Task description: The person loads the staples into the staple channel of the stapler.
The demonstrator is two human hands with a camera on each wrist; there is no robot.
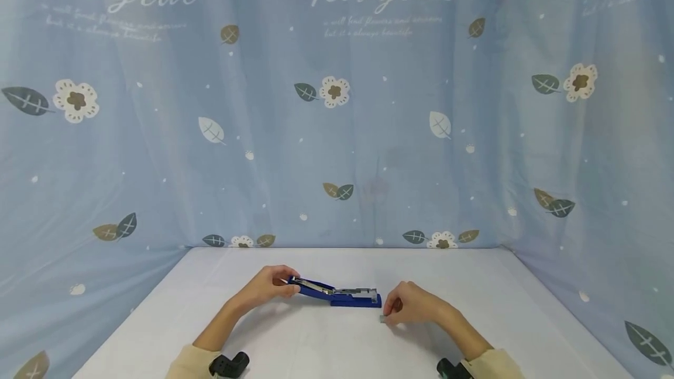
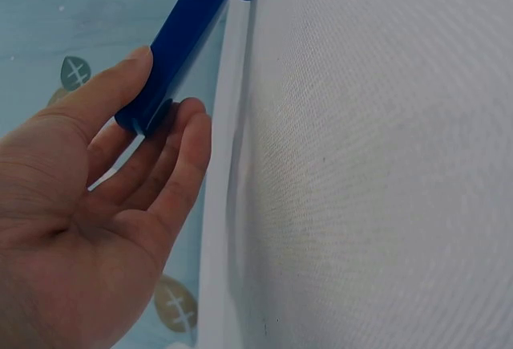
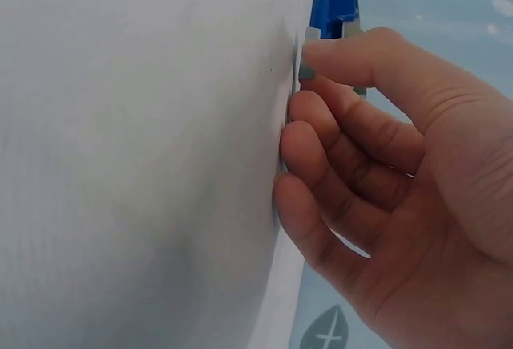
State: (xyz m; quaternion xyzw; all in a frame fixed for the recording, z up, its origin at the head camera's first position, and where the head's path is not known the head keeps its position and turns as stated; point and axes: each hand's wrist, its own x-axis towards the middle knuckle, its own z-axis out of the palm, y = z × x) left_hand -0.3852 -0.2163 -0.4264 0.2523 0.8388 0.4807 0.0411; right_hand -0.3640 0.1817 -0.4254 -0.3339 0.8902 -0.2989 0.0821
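A blue stapler [image 1: 356, 299] lies opened out on the white table, its metal magazine exposed. My left hand [image 1: 271, 283] pinches the end of its raised top arm between thumb and fingers, holding that end above the tabletop. In the left wrist view the blue arm [image 2: 186, 36] slants up and away from the thumb. My right hand [image 1: 413, 303] pinches a small grey strip of staples [image 1: 382, 319] close over the table, just in front of the stapler's right end. The strip [image 3: 308, 56] shows between thumb and forefinger in the right wrist view.
The white table [image 1: 316, 350] reaches back to a blue patterned curtain [image 1: 337, 145], which also hangs along both sides. Black wrist straps [image 1: 229, 364] sit at the cuffs of cream sleeves [image 1: 192, 362].
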